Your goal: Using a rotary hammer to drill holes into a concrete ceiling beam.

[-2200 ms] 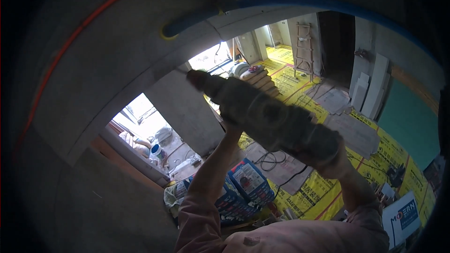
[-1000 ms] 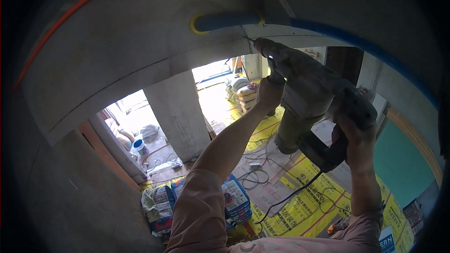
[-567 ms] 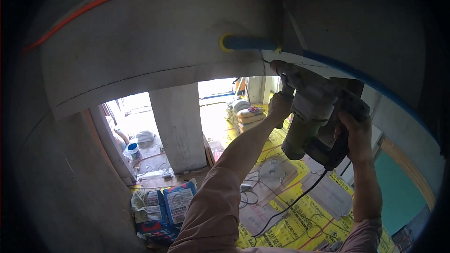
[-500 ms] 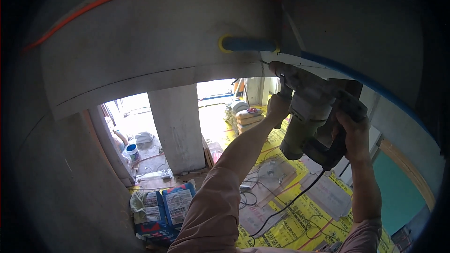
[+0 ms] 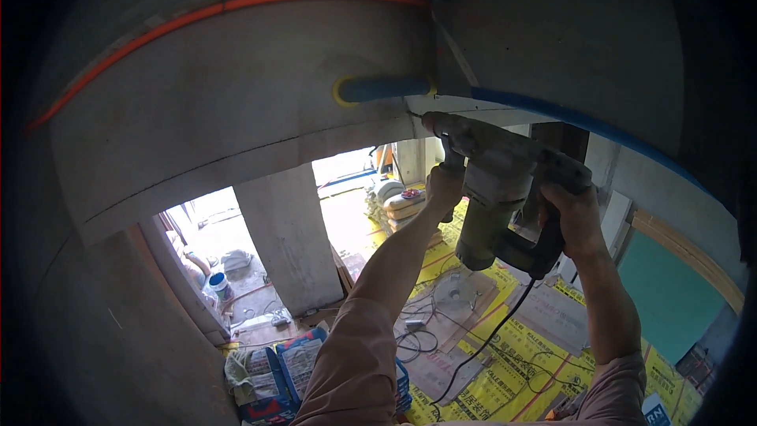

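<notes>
I hold a dusty rotary hammer drill (image 5: 497,173) raised to a concrete beam (image 5: 236,79), its thin bit at a dark vertical crack below a short blue pipe (image 5: 382,88) with yellow rings. My left hand (image 5: 443,185) is wrapped round the front side handle. My right hand (image 5: 574,217) grips the rear handle, from whose lower end a black cord hangs. A long dark line runs along the beam's lower part. Whether the bit is sunk into the concrete is too small to tell.
Orange conduit (image 5: 229,5) and blue conduit (image 5: 583,118) run along the walls. Two bright openings flank a concrete pier (image 5: 288,237). Below lie blue bags (image 5: 260,386), coiled cables and yellow floor sheeting (image 5: 497,371). A green board (image 5: 662,284) stands at right, stacked sacks (image 5: 402,209) farther back.
Since the oldest frame, both hands have lifted the drill and turned it, bringing its bit to the crack. In the last half second the drill and beam have shifted slightly left in view.
</notes>
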